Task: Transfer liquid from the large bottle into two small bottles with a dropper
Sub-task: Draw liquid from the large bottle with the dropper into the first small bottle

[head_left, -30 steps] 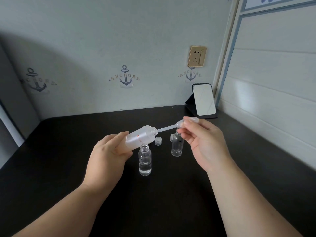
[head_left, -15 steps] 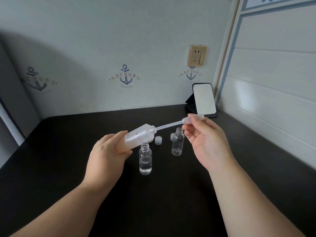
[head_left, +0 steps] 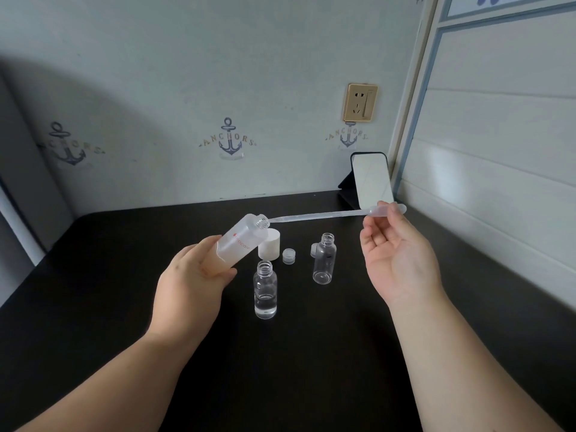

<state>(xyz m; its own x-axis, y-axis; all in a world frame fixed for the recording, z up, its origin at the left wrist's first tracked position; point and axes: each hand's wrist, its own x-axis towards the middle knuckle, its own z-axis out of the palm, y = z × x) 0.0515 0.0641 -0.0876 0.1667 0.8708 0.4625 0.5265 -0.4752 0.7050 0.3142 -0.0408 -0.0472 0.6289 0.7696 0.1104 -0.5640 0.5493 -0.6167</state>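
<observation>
Left hand (head_left: pixel 193 285) grips tilted large bottle (head_left: pixel 241 241), right hand (head_left: pixel 396 254) pinches pipette dropper (head_left: pixel 327 215) bulb: tip barely at mouth, extra squeeze drips onto black table (head_left: pixel 124 291).

Two bare forearms enter from the lower edge of the head view. Neither arm carries a sleeve, watch, bracelet or glove within view. The left hand (head_left: pixel 193 282) and right hand (head_left: pixel 396 260) bear no rings. Fingernails, where visible, are short and unpainted. No markings show on either arm.
</observation>
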